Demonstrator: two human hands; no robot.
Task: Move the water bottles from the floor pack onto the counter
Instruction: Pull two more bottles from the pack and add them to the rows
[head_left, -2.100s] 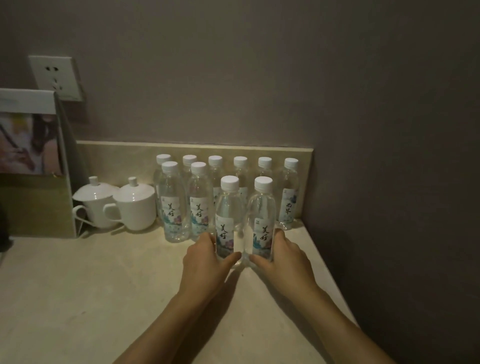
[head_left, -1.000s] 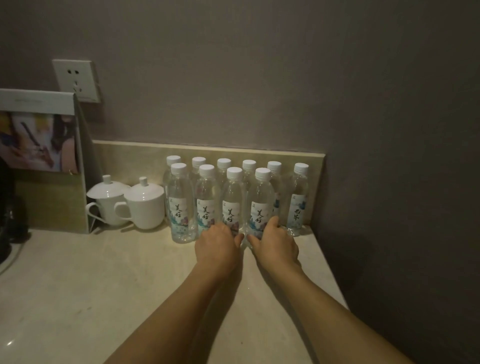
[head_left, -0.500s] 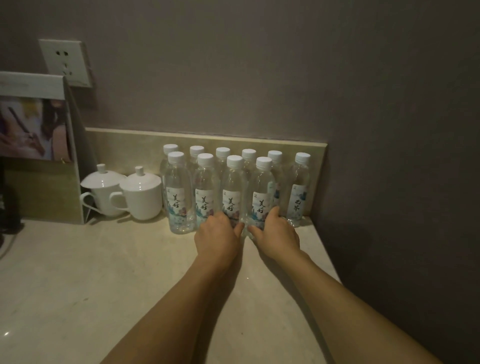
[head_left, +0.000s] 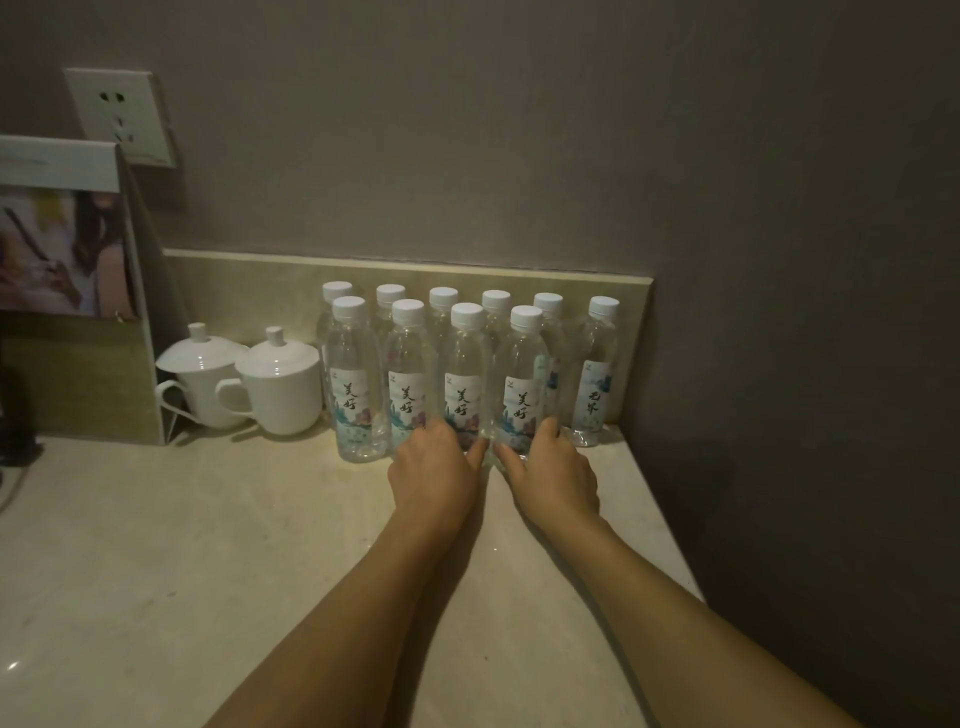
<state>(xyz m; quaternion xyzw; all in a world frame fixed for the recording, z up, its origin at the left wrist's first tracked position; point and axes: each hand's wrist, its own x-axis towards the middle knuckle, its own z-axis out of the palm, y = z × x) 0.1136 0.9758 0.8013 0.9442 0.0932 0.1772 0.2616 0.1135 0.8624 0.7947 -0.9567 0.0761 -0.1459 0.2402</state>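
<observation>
Several clear water bottles with white caps stand in two rows at the back of the beige counter (head_left: 208, 545), against the low backsplash. My left hand (head_left: 434, 475) grips the base of the third bottle in the front row (head_left: 464, 384). My right hand (head_left: 553, 475) grips the base of the fourth front-row bottle (head_left: 522, 387). Both bottles stand upright on the counter, in line with the two front bottles to their left (head_left: 357, 384). The floor pack is out of view.
Two white lidded cups (head_left: 280, 384) stand left of the bottles. A framed picture stand (head_left: 67, 291) is at the far left under a wall socket (head_left: 122, 117). A dark wall (head_left: 805, 364) bounds the counter on the right.
Both hands have pushed the two held bottles back from the open counter into the front row. In the last half second they stay there and barely move.
</observation>
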